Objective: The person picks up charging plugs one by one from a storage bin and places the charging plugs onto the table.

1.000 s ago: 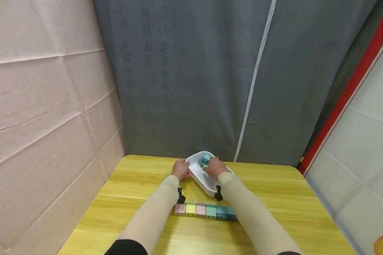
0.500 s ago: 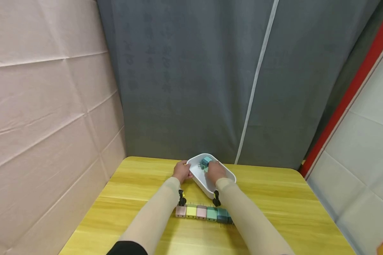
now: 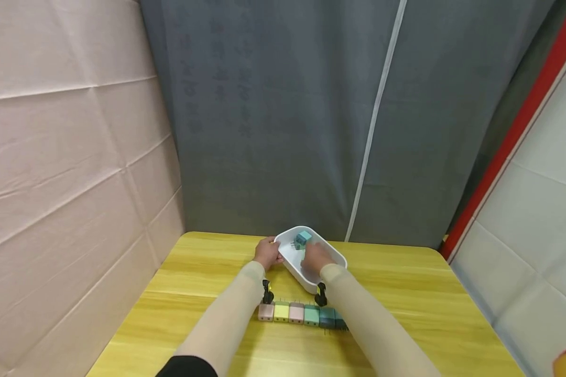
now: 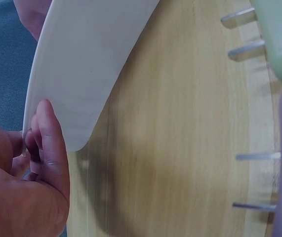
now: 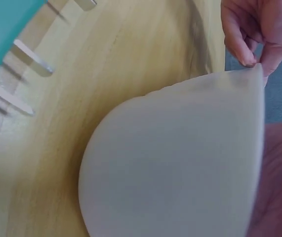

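Note:
A white plastic tray (image 3: 291, 255) stands tilted at the back of the table. My left hand (image 3: 266, 252) pinches its left rim; in the left wrist view the left hand (image 4: 37, 182) has the thumb on one side of the rim and fingers on the other. Reaching down inside the tray is my right hand (image 3: 317, 258). The tray wall (image 5: 175, 158) hides its fingers in the right wrist view, so whether they hold anything is not visible. Beside it in the tray lie several blue-green plug adapters (image 3: 304, 237) with metal prongs.
On the table (image 3: 207, 314), nearer me than the tray, runs a row of plug adapters (image 3: 296, 313) in pink, yellow, green and blue, prongs showing. My right forearm covers the row's right end. A grey curtain (image 3: 264, 131) hangs behind the table.
My right hand has shifted slightly toward the near end of the tray, uncovering more of its inside. The left hand keeps its grip on the rim, and the row of adapters stays put.

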`<action>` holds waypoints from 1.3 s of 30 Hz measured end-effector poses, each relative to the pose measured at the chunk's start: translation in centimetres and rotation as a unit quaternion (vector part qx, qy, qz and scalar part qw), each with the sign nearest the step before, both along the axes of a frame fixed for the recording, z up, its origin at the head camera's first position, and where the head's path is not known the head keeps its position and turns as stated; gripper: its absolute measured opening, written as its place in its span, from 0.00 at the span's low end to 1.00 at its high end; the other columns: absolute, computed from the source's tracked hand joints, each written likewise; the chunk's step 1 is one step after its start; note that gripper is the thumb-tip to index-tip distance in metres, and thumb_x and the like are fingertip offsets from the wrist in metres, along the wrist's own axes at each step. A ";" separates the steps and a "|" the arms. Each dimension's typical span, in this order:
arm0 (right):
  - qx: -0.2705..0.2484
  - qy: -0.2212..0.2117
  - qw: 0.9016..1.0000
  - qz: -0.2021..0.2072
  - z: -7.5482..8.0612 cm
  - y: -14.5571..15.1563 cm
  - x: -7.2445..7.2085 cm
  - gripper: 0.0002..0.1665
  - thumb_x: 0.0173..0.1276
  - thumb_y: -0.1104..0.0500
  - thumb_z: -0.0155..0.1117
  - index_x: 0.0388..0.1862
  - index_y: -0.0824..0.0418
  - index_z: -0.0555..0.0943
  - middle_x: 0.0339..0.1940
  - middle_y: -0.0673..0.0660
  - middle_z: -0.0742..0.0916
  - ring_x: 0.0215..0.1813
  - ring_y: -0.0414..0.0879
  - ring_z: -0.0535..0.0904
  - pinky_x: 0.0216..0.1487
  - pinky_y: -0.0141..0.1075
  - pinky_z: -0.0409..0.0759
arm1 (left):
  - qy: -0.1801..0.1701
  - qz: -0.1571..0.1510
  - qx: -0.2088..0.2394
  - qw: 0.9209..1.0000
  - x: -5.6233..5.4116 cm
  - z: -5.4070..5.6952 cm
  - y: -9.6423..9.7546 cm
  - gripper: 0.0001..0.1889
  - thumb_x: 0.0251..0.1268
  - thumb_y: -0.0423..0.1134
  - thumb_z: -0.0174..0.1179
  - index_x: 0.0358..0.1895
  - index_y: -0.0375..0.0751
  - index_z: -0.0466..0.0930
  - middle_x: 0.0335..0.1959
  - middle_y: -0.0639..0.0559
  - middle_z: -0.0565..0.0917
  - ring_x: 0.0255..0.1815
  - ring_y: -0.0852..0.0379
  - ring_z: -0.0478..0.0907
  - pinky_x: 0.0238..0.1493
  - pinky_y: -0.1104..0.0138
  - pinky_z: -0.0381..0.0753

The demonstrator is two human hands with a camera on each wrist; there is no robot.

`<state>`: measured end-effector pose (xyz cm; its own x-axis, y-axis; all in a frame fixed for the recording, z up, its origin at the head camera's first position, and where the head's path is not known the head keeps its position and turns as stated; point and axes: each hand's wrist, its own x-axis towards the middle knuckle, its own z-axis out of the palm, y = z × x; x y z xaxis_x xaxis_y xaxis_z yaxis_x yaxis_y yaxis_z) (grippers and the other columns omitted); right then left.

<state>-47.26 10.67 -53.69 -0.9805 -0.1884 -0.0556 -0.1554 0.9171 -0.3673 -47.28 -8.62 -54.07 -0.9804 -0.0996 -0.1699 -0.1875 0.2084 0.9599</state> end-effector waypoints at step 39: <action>-0.114 0.103 0.979 0.131 4.0 0.1 10.8 0.24 0.68 0.53 0.83 0.57 0.56 0.83 0.43 0.51 0.79 0.41 0.45 0.75 0.43 0.41 0.80 | 0.000 0.003 -0.010 1.000 -0.4 0.0 0.1 0.21 0.90 0.38 0.54 0.77 0.35 0.77 0.23 0.48 0.78 0.20 0.60 0.78 0.42 0.56 0.95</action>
